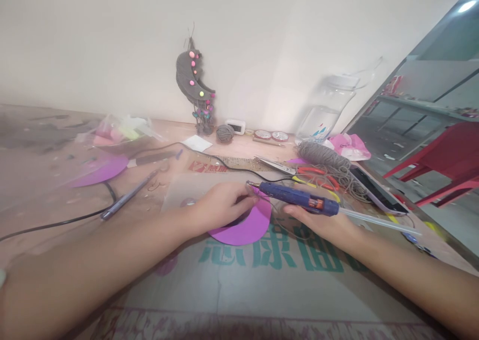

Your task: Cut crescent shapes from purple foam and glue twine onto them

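My right hand grips a blue glue gun held level, its metal nozzle pointing left at the fingertips of my left hand. A clear glue stick juts from the gun's back end toward the right. My left hand rests with fingers curled on a round purple foam piece and pinches something small I cannot make out at the piece's top edge, right at the nozzle. Both lie on a cardboard sheet with green print.
Scissors, red-handled pliers, a ball of grey yarn and a phone lie at the right. A dark crescent ornament leans on the wall. Another purple piece, a pen and black cable sit left. A red chair stands beyond the table edge.
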`<action>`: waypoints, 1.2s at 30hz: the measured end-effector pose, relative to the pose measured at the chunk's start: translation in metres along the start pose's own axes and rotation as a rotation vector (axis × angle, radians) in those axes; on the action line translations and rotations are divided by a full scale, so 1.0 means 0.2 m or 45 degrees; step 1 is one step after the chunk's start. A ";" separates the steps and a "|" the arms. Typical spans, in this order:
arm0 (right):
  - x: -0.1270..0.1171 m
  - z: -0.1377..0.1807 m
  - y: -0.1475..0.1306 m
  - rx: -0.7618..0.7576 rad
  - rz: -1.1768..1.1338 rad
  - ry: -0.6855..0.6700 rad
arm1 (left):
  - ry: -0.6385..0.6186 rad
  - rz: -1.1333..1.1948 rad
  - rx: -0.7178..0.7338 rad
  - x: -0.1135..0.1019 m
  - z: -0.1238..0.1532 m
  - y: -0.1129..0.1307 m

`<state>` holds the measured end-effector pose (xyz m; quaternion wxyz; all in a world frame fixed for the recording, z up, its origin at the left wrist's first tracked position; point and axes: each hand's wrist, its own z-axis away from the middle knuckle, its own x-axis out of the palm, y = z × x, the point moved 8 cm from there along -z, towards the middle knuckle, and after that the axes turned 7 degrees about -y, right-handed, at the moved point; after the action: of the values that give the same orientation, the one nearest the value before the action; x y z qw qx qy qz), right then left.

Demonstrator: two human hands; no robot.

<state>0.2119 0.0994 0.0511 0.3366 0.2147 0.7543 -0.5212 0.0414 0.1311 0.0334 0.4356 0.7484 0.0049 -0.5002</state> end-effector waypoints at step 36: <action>-0.03 0.01 0.01 0.029 0.096 0.091 | -0.022 -0.042 0.027 0.02 0.00 -0.02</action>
<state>0.2172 0.0992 0.0536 0.3264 0.2654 0.7511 -0.5087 0.0416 0.1314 0.0287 0.4193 0.7484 0.0079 -0.5138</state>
